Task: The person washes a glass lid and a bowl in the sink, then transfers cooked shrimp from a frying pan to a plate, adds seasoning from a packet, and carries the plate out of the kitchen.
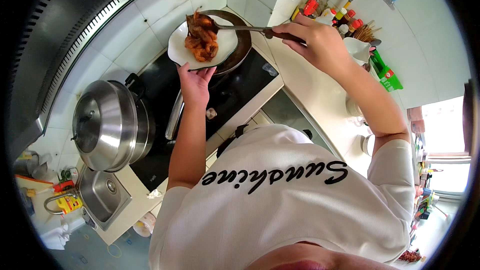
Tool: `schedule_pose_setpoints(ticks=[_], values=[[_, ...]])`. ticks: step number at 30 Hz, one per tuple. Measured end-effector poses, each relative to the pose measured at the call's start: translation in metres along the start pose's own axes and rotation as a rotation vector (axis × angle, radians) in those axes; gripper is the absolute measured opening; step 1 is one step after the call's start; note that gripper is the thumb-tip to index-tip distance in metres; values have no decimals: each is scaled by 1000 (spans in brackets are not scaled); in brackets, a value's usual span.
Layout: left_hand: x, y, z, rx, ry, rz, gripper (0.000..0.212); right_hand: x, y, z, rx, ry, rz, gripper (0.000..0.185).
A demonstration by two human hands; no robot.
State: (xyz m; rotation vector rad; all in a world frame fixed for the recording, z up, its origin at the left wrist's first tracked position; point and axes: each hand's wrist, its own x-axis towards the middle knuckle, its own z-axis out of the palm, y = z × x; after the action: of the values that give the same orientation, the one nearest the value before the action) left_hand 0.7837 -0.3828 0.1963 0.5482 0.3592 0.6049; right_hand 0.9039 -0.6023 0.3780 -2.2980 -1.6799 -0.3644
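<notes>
My left hand (pixel 195 82) holds the near edge of a white wavy-rimmed plate (pixel 227 33), above a dark wok (pixel 245 39) on the black stove. Reddish-brown cooked food, apparently shrimp (pixel 202 47), lies on the left part of the plate. My right hand (pixel 317 41) grips the dark handle of a metal ladle or spatula (pixel 243 27). Its head is at the upper part of the food, partly hidden, so its exact shape cannot be told. The wok's metal handle (pixel 174 116) points toward me, passing beside my left forearm.
A large lidded steel steamer pot (pixel 108 125) stands on the left of the stove (pixel 240 92). Beyond it is a steel sink (pixel 103 195). Bottles (pixel 347 18), a white bowl (pixel 356 49) and a green packet (pixel 386 73) line the right counter (pixel 311 93). A range hood (pixel 48 26) hangs at upper left.
</notes>
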Motion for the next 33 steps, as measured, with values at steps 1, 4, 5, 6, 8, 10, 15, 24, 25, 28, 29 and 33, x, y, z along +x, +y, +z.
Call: schedule_pose_setpoints(ticks=[1,4,5,6,8,10,15,24,25,28,29,33], values=[[1,0,-1,10,0,-1,51,1,-2,-3,0,-1,5,24],[5,-2,-8,29,-26,-2,53,3,-4,-12,-145,-22,-59,26],[7,-2,-8,33,-52,1,58,4,-4,-17,-251,-18,-120,28],[6,-3,-8,34,-55,0,58,4,-3,-20,-357,-14,-180,30],[3,-3,-8,57,-5,-9,61,5,-4,-24,-434,14,-245,32],[7,-3,-12,52,-17,6,61,10,-5,-27,-509,40,-317,34],[6,-8,-15,51,-37,10,64,15,0,-38,-243,-71,-68,27],[-6,7,-26,98,104,78,50,17,60,-28,558,-223,459,22],[-8,9,-34,104,95,88,56,20,64,-26,550,-227,474,20],[-20,14,-43,139,78,105,64,29,90,-13,471,-213,453,19],[-26,17,-44,153,102,120,64,36,93,-8,320,-209,377,19],[-54,25,-44,178,145,137,63,70,89,26,-44,-241,251,20]])
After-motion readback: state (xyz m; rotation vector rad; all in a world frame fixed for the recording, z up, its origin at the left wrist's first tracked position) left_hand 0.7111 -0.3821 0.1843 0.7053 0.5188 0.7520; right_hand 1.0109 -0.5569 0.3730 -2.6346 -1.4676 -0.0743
